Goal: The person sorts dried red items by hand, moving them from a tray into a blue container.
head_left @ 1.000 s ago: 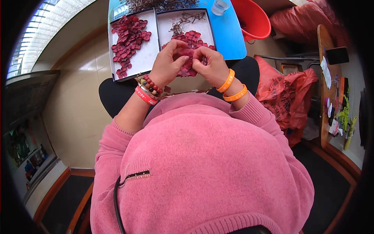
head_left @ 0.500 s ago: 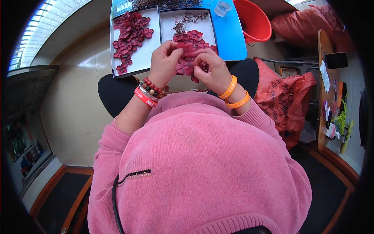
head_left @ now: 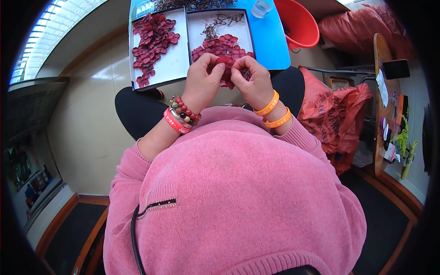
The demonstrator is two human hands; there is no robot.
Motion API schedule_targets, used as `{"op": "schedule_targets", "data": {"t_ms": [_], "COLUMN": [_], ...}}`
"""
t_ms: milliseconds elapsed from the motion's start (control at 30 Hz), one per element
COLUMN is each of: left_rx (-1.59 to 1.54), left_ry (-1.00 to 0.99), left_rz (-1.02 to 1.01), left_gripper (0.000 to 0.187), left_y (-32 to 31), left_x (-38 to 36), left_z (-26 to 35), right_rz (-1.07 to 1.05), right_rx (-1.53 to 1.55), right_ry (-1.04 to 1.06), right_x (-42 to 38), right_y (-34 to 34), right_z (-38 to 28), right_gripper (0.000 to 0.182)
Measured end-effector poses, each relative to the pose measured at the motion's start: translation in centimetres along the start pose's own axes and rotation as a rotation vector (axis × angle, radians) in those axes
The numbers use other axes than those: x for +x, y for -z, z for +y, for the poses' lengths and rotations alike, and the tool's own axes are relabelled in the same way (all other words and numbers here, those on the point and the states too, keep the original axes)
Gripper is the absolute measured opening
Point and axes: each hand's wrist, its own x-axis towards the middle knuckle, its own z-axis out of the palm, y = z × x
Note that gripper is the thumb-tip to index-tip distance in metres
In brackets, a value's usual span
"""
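Between my two hands is a dark red flower [head_left: 225, 61], partly hidden by the fingers. My left hand [head_left: 204, 79] pinches it from the left with thumb and forefinger. From the right, my right hand [head_left: 253, 81] is closed in a pinch at the same flower. Just beyond the fingertips, a heap of red flowers [head_left: 224, 45] lies in the right white tray [head_left: 195, 28], with thin brown stems [head_left: 222, 22] toward its back. The left white tray [head_left: 176, 50] holds another spread of red flowers [head_left: 153, 43].
Both trays rest on a blue table [head_left: 272, 43]. A clear cup [head_left: 261, 8] and a pile of dark stems [head_left: 197, 4] are at its back. To the right stand a red bucket [head_left: 300, 23] and red plastic bags [head_left: 330, 114]. A wooden board with small items [head_left: 382, 101] is farther right.
My left hand has shifted right and slightly down, closer to my right hand. More of the flower heap in the right tray shows on its left side.
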Motion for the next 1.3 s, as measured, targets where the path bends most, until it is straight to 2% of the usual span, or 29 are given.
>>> {"op": "schedule_targets", "data": {"t_ms": [767,1300], "left_rx": [-0.011,-0.063], "left_ry": [0.009,0.017], "left_rz": [0.011,-0.012], "left_gripper": [0.013,0.01], "left_y": [-0.3,-0.28], "left_x": [-0.38,-0.19], "left_z": [0.62,0.26], "right_rz": [0.069,0.15], "right_rx": [0.004,-0.125], "right_ry": [0.03,0.23], "right_x": [-0.69,-0.32], "right_y": [-0.39,-0.47], "right_z": [-0.86,-0.14], "right_gripper": [0.006,0.009]}}
